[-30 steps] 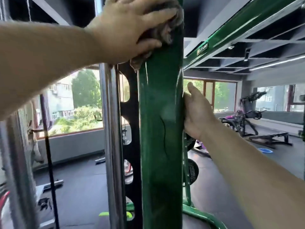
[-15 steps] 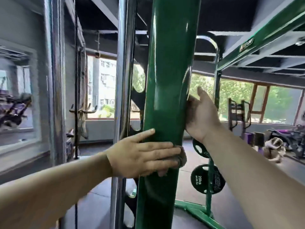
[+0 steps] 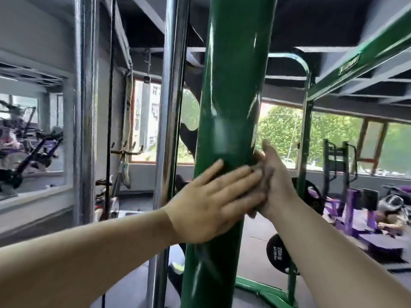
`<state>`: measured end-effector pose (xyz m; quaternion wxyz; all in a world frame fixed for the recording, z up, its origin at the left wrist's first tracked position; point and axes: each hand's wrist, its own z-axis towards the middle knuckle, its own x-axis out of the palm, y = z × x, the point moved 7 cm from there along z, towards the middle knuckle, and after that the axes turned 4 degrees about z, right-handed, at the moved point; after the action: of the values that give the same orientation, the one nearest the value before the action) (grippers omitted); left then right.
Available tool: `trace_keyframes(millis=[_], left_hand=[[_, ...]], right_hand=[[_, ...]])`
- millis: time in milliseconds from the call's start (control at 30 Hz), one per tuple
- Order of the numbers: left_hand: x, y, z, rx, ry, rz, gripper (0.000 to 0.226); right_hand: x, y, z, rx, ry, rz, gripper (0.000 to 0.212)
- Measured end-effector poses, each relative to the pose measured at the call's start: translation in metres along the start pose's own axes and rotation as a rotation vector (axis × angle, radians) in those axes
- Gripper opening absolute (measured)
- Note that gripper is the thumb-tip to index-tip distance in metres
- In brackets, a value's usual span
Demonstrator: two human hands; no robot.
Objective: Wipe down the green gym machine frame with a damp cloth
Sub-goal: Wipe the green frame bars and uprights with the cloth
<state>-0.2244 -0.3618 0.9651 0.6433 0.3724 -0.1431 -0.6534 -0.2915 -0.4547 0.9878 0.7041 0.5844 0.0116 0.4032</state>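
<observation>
What worries me is the cloth (image 3: 265, 174). Only a grey bunch of it shows, caught at the right edge of the green upright (image 3: 231, 96) between my left fingertips and my right palm. With so little pinned, I judge it could slip out and drop if I ease off on that slick paint. The chrome rod (image 3: 171, 107) stands just left of the upright, near my left wrist, and a wide stroke might knock against it. My left hand (image 3: 206, 205) lies flat across the front of the upright, forearm reaching in from the lower left. Its fingers (image 3: 240, 174) are straight and close together, pressing the cloth onto the paint. My right hand (image 3: 275, 181) stands edge-on against the upright's right side, thumb pointing up. Its fingers are hidden behind the upright, so I cannot tell whether they curl round it.
</observation>
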Motion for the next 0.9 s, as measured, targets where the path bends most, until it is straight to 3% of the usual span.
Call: trace_keyframes(millis=[67, 133, 267, 333, 433, 500, 567, 700, 767, 833, 900], left_hand=[[0.005, 0.005, -0.009, 0.27, 0.077, 0.066, 0.051], [-0.011, 0.053, 0.026, 0.251, 0.021, 0.132, 0.054], [-0.064, 0.191, 0.112, -0.391, -0.163, -0.073, 0.06], [-0.068, 0.215, 0.129, -0.569, -0.253, -0.286, 0.061], [-0.054, 0.216, 0.123, -0.835, -0.447, -0.737, 0.055], [-0.03, 0.2, 0.104, -1.092, -0.461, -1.036, 0.046], [-0.015, 0.175, 0.077, -1.217, -0.408, -1.155, 0.042], [0.01, 0.103, 0.0, -1.324, -0.219, -1.229, 0.026], [0.018, 0.068, -0.036, -1.342, -0.147, -1.224, 0.033], [0.014, 0.059, -0.041, -1.348, -0.129, -1.258, 0.034], [0.001, 0.085, -0.008, -1.297, -0.199, -1.305, 0.02]], right_hand=[[-0.001, -0.001, -0.001, -0.014, -0.013, 0.04, 0.058], [-0.006, -0.002, 0.0, -0.055, -0.052, 0.058, 0.059], [-0.004, -0.001, -0.002, -0.06, -0.158, -0.007, 0.067], [-0.002, 0.001, -0.006, -0.097, -0.198, -0.052, 0.066], [0.004, -0.003, -0.01, -0.165, -0.261, -0.156, 0.067], [0.011, -0.005, -0.01, -0.222, -0.32, -0.236, 0.064], [0.014, -0.004, -0.008, -0.321, -0.42, -0.31, 0.064], [0.021, -0.002, -0.012, -0.435, -0.547, -0.436, 0.087], [0.025, 0.0, -0.019, -0.437, -0.594, -0.464, 0.086], [0.026, -0.001, -0.023, -0.436, -0.6, -0.482, 0.08], [0.028, -0.003, -0.022, -0.438, -0.577, -0.488, 0.08]])
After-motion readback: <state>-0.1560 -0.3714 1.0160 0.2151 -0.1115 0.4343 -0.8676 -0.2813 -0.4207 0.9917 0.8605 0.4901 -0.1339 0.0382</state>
